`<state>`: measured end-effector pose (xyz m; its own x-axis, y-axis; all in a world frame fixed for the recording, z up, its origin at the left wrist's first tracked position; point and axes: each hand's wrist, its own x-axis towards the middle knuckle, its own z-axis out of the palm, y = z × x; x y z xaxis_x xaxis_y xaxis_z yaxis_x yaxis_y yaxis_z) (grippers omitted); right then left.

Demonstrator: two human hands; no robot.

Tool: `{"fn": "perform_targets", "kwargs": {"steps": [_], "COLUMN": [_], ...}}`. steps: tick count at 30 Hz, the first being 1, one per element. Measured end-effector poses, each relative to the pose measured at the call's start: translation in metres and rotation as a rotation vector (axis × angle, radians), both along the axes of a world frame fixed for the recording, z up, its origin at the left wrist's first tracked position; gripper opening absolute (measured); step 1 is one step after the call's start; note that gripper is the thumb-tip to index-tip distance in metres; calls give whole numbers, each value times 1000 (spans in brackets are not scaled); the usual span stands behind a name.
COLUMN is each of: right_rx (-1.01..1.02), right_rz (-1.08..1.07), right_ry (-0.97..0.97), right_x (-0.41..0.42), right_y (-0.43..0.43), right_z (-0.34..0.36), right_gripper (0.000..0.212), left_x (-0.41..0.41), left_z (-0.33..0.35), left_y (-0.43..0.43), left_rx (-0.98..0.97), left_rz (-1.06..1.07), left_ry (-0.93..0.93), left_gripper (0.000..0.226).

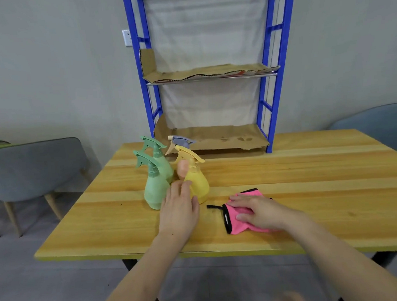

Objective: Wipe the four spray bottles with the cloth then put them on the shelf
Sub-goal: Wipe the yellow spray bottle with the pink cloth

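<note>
Wooden table (311, 170) bears spray bottles (156, 188); right hand (260, 210) rests on pink cloth (238, 226).

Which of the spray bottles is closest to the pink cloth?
The yellow spray bottle, at the group's right front. The two green bottles stand farther left, and the grey-triggered bottle is behind it.

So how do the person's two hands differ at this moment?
The left hand reaches between the front green bottle and the yellow bottle, gripping nothing; the right hand lies flat on the pink cloth. The left points forward, the right angles leftward. Both have straight fingers, above the table.
</note>
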<state>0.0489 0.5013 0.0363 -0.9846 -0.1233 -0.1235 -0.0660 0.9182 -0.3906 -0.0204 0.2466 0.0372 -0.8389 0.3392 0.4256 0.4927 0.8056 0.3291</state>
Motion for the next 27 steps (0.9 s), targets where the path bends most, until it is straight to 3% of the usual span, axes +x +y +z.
{"fn": "perform_targets", "kwargs": {"steps": [5, 9, 11, 16, 20, 27], "right_rx": [-26, 154, 130, -17, -192, -615], "right_rz": [-126, -122, -127, -194, -235, -323], "right_ry": [201, 179, 234, 428, 516, 637], "right_x": [-13, -19, -16, -1, 7, 16], "right_y": [-22, -29, -28, -17, -11, -19], "right_z": [5, 1, -1, 3, 15, 50], "right_gripper": [36, 36, 24, 5, 9, 24], "left_x": [-22, -34, -37, -37, -29, -1], "left_z": [11, 17, 18, 17, 15, 15], "left_y": [15, 28, 31, 29, 27, 27], "left_rx": [164, 147, 136, 141, 167, 202], "left_rz": [-25, -48, -26, 8, -23, -23], "left_ry": [-36, -127, -135, -111, -71, -87], "left_gripper": [66, 69, 68, 61, 52, 59]}}
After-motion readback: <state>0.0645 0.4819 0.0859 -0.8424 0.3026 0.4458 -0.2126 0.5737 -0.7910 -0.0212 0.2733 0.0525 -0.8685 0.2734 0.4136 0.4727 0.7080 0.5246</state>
